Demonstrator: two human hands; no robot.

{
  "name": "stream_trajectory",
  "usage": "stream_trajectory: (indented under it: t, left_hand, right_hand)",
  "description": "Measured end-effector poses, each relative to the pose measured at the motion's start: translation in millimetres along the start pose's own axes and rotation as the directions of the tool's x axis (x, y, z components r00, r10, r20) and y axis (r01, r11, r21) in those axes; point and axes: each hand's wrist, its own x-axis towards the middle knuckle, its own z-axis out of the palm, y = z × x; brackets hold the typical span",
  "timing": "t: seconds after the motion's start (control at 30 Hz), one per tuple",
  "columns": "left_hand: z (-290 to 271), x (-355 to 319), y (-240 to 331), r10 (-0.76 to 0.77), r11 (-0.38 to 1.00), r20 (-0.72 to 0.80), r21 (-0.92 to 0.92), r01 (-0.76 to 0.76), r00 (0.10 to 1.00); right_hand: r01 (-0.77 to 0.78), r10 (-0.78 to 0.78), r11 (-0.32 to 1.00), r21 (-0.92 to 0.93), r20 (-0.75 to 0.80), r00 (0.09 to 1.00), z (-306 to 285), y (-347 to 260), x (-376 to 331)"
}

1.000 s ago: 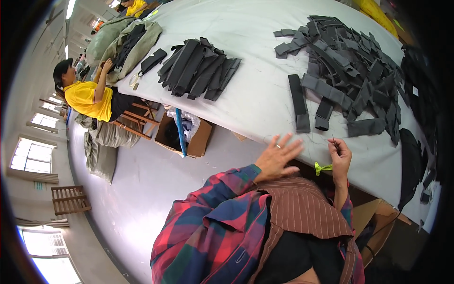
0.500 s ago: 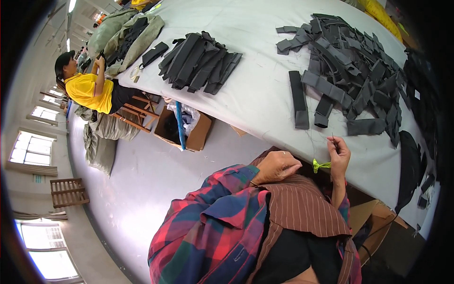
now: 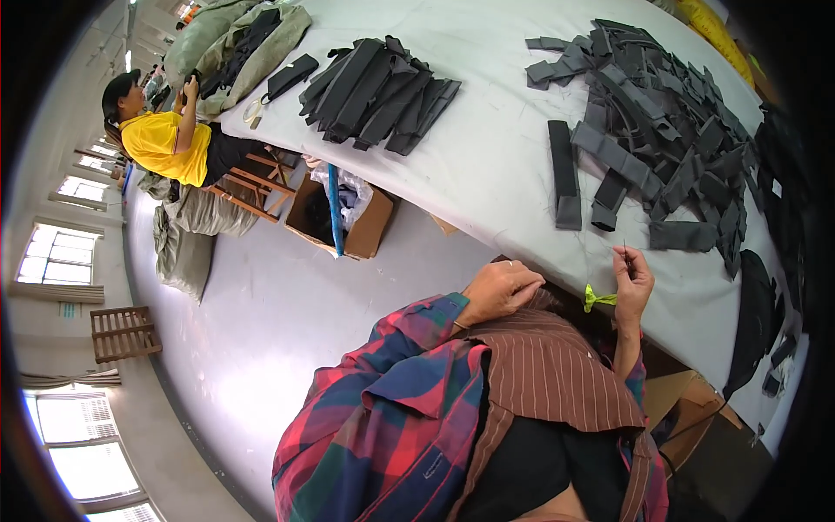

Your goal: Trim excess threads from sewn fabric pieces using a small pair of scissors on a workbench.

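My left hand (image 3: 500,290) is closed above my lap, by the table's near edge. Its fingertips are pressed together, and whatever they pinch is too small or hidden to make out. My right hand (image 3: 635,280) is raised at the same edge, its thumb and fingers shut on a thin dark pointed tool (image 3: 624,247) whose tip sticks up. A bright yellow-green ribbon (image 3: 599,298) hangs beside that hand. Beyond it, dark grey fabric strips (image 3: 565,178) lie on the white-covered table (image 3: 496,148), and a large loose heap of strips (image 3: 661,113) spreads to the right.
A neater pile of dark strips (image 3: 374,96) lies farther left on the table. On the floor stands a cardboard box (image 3: 370,228) with plastic and a blue tube. A person in yellow (image 3: 165,143) is by the far-left sacks. Black fabric (image 3: 752,304) hangs over the right edge.
The view has shifted slightly, so the table and its strips sit higher and farther right. My hands have moved a little farther apart, both still closed.
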Motion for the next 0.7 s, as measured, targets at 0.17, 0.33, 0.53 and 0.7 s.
stream_trajectory:
  t: [0.17, 0.33, 0.53, 0.7]
  left_hand:
    - [-12, 14, -9, -0.027, 1.0, -0.121, -0.014, 0.025, 0.992]
    - [-29, 39, -18, -0.063, 0.997, -0.304, 0.012, 0.07, 0.951]
    - [-14, 54, -30, 0.004, 0.996, -0.259, 0.086, 0.019, 0.966]
    - [1, 54, -34, -0.039, 0.951, -0.168, 0.296, 0.088, 0.985]
  right_hand:
    - [-0.017, 0.018, 0.999, -0.042, 0.017, 1.0, 0, -2, 0]
    - [0.004, -0.004, 0.999, -0.051, 0.01, 1.0, 2, -4, -1]
    - [-0.049, 0.049, 0.997, -0.064, -0.011, 0.999, 1, -4, -4]
    - [-0.032, 0.032, 0.999, -0.013, -0.001, 0.999, 7, -4, -2]
